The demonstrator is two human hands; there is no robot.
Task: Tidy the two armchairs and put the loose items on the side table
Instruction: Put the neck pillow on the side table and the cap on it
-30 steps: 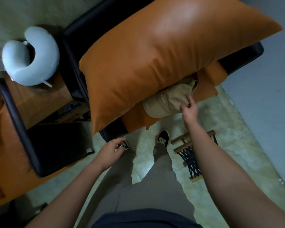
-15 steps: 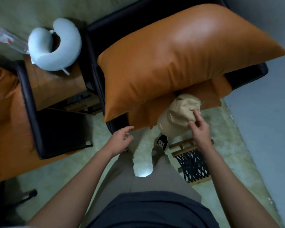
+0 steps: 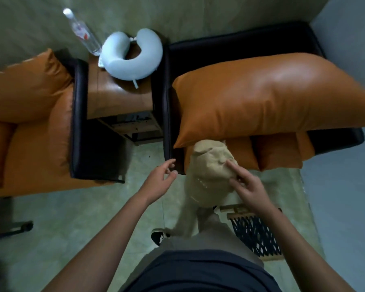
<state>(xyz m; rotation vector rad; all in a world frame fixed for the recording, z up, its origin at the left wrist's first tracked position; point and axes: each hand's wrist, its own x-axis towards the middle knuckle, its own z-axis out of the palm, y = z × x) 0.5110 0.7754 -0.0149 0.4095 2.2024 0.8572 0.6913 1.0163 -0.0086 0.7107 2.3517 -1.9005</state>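
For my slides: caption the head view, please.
Right hand grips a beige cap in front of the armchair, left hand open; neck pillow lies on the side table.

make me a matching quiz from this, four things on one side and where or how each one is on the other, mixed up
1 neck pillow
2 beige cap
3 big orange cushion
4 bottle

a held by the right hand
b see-through with a white top
c lying on the side table
d across the right armchair

Pairs: 1-c, 2-a, 3-d, 4-b
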